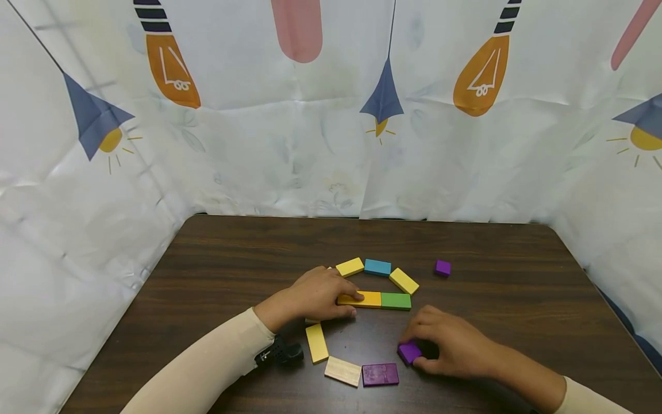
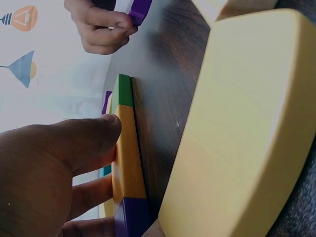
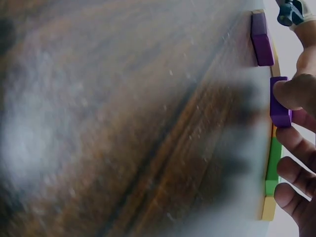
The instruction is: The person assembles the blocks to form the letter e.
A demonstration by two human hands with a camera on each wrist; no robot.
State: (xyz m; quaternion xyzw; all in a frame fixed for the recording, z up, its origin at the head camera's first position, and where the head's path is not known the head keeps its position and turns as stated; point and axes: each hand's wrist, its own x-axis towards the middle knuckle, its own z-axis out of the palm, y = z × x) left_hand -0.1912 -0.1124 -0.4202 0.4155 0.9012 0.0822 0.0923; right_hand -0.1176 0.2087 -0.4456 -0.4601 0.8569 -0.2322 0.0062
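Observation:
My right hand (image 1: 455, 342) pinches a small purple block (image 1: 410, 352) between thumb and fingers, near the right end of the curved line of blocks. In the right wrist view the thumb lies across this purple block (image 3: 280, 101). My left hand (image 1: 320, 293) rests over the left part of a straight row, its fingers touching the orange block (image 1: 369, 299). A green block (image 1: 396, 301) adjoins the orange one on the right. At the row's other end, a dark purple block (image 2: 132, 217) shows in the left wrist view, hidden by the hand from above.
Behind the row lie two yellow blocks (image 1: 404, 280) with a blue block (image 1: 377, 267) between them. In front are a pale yellow block (image 1: 317, 343), a plain wooden block (image 1: 343, 371) and a purple block (image 1: 380, 374). Another purple block (image 1: 442, 268) sits apart at the back right.

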